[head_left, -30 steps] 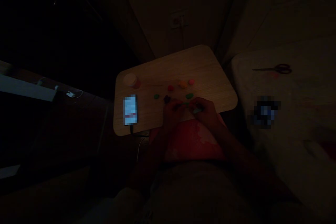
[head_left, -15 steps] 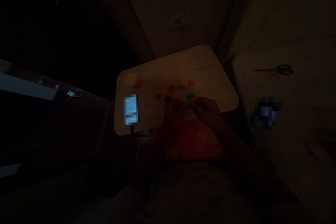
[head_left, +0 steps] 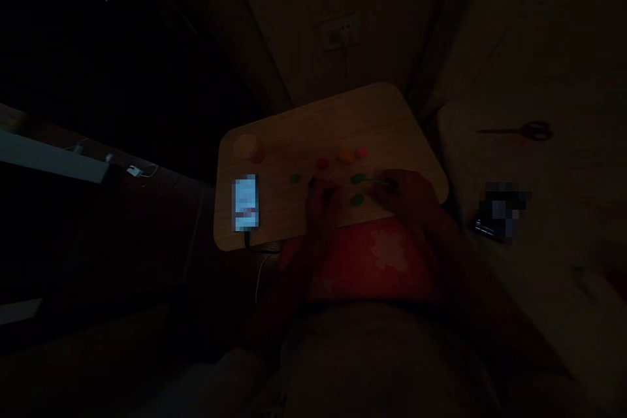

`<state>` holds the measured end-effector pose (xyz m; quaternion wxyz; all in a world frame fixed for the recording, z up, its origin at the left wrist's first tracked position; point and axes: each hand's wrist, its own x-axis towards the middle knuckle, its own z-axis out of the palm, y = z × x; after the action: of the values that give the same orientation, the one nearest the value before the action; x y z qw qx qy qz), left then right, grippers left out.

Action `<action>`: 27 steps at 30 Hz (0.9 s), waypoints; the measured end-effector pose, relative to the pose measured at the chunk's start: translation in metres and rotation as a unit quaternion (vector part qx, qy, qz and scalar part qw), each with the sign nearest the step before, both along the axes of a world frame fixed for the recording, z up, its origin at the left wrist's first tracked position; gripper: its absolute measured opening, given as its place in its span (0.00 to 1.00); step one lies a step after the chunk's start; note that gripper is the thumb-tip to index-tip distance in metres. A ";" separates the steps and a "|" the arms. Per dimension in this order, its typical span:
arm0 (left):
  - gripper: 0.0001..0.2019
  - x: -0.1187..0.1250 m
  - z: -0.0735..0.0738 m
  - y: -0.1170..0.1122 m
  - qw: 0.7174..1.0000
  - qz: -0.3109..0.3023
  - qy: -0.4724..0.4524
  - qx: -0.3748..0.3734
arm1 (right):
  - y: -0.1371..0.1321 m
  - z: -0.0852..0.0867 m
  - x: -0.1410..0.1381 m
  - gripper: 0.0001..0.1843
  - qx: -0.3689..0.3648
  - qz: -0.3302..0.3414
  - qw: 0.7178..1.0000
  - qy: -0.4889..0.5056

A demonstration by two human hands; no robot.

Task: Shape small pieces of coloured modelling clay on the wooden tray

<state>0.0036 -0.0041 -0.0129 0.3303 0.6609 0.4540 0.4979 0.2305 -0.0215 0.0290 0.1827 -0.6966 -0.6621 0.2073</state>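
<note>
The light is very dim. My right hand is closed on a thin pale stick-like tool, its tip at a green lump that looks like modelling clay. Just below lies a second green lump, flat on the table and touched by neither hand. My left hand rests at the table's near edge, fingers loosely bent and apart, with nothing visible in them. A small dark lump sits by its fingertips. Beyond the hands are a red lump, an orange lump and a pink lump.
The small wooden table also bears a green lump, a lidded tub and a lit phone with a cable. Scissors and a dark blurred object lie on the pale surface at right. A wall socket is behind.
My hands have moved apart, the right one shifting right and slightly up. The green lump between them now lies uncovered on the table, and the tool tip points at the upper green lump.
</note>
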 end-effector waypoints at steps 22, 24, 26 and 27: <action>0.03 -0.012 0.003 -0.024 0.968 -0.038 0.232 0.085 | 0.023 -0.018 -0.004 0.15 0.165 0.305 0.927 0.140; 0.03 -0.010 0.001 -0.024 0.965 -0.032 0.244 0.092 | 0.024 -0.018 -0.003 0.15 0.168 0.301 0.929 0.138; 0.03 -0.008 -0.001 -0.023 0.963 -0.031 0.247 0.098 | 0.025 -0.019 0.000 0.16 0.171 0.291 0.932 0.128; 0.03 -0.007 -0.001 -0.023 0.964 -0.031 0.245 0.100 | 0.025 -0.020 0.002 0.16 0.174 0.287 0.934 0.121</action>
<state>-0.0035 -0.0274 -0.0143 0.1561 0.8060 0.4483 0.3535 0.2324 0.0036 0.0088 0.3123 -0.4035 -0.8326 0.2156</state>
